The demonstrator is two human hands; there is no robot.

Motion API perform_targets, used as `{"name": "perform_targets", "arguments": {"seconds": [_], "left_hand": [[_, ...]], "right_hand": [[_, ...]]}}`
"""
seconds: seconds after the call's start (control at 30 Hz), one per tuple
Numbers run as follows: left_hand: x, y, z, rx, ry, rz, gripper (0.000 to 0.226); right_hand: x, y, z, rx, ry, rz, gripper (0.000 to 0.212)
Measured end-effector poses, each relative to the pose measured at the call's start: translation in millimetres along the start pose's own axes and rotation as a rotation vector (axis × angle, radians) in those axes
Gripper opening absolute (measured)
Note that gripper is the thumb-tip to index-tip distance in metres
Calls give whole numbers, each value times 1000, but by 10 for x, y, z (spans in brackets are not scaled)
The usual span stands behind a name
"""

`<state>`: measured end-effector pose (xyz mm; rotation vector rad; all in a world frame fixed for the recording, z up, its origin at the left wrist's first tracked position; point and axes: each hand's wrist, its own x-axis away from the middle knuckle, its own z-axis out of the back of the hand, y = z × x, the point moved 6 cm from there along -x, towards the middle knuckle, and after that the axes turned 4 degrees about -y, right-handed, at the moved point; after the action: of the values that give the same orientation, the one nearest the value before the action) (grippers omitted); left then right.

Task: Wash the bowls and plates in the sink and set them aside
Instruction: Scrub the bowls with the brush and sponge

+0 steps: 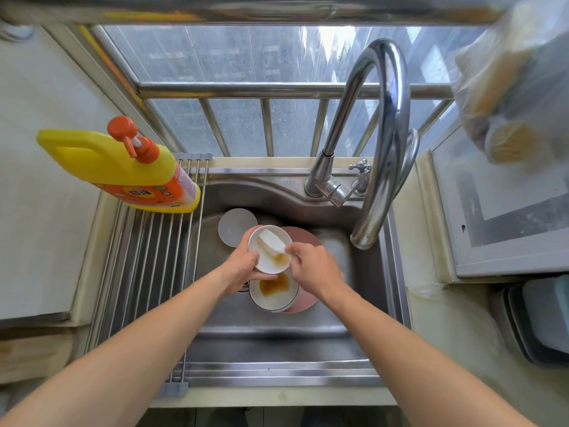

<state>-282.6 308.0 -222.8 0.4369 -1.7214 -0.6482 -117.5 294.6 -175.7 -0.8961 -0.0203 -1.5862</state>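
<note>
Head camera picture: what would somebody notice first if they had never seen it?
Probably the bright yellow soap bottle with its orange pump, standing at the back of the drying rack on the left. Next, the big shiny faucet curving over the sink. In the middle, the left hand holds a small white bowl while the right hand wipes it with a white sponge.

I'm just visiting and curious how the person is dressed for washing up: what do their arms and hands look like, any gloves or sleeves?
Both forearms are bare right up to the bottom edge of the picture, with no sleeves showing. The left hand and right hand wear no gloves, and no watch, bracelet or ring shows on wrists or fingers.
</note>
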Motion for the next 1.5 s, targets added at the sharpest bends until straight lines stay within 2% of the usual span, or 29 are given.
{"name": "perform_targets", "arguments": {"seconds": [0.07, 0.13, 0.2, 0.3, 0.37, 0.43, 0.57, 0.63, 0.73, 0.83, 0.9, 1.0, 1.07, 1.13, 1.2, 1.27, 1.4, 1.5], "left_hand": [[0, 1, 11, -53, 3, -23, 77], [-1, 6, 14, -89, 13, -35, 76], [-4, 15, 18, -116, 21, -30, 76], [9, -9, 70, -138, 11, 5, 80], [40, -30, 82, -148, -9, 34, 79], [86, -32, 57, -151, -37, 54, 78], [161, -28, 7, -152, -87, 68, 72], [176, -19, 25, -181, -83, 51, 69], [165, -7, 52, -234, -60, 20, 69], [158, -26, 49, -282, -69, 17, 70], [176, -41, 40, -253, -80, 28, 69], [214, -43, 14, -117, -77, 53, 63], [211, -46, -1, -40, -71, 74, 66], [188, -29, 6, -66, -56, 65, 68], [159, 8, 28, -127, -28, 23, 66], [130, 30, 36, -162, -10, -9, 65], [146, -11, 29, -155, -21, -8, 68], [131, -32, -22, -30, -33, 14, 72]], "right_hand": [[84, -21, -19, 218, 16, 44, 37], [136, -75, -89, 337, -35, 64, 33], [136, -121, -145, 269, -108, 44, 32], [53, -129, -104, -6, -231, 18, 31], [25, -84, -63, -78, -292, 18, 31], [20, -35, -51, -32, -255, 47, 34], [110, -1, -22, 203, -47, 137, 38], [160, 23, -26, 293, -38, 160, 37], [191, -23, -100, 346, -126, 131, 38], [157, -99, -146, 156, -296, 68, 35], [112, -99, -104, -29, -345, 40, 32], [71, -12, -41, -135, -191, 19, 32], [112, 21, -37, -31, -61, 39, 31], [182, 22, -64, 143, -1, 73, 33], [221, -27, -80, 255, -5, 93, 34], [230, -83, -98, 253, -68, 82, 31], [171, -88, -88, -91, -269, 19, 27], [51, -17, -52, -201, -175, -2, 29]]}}
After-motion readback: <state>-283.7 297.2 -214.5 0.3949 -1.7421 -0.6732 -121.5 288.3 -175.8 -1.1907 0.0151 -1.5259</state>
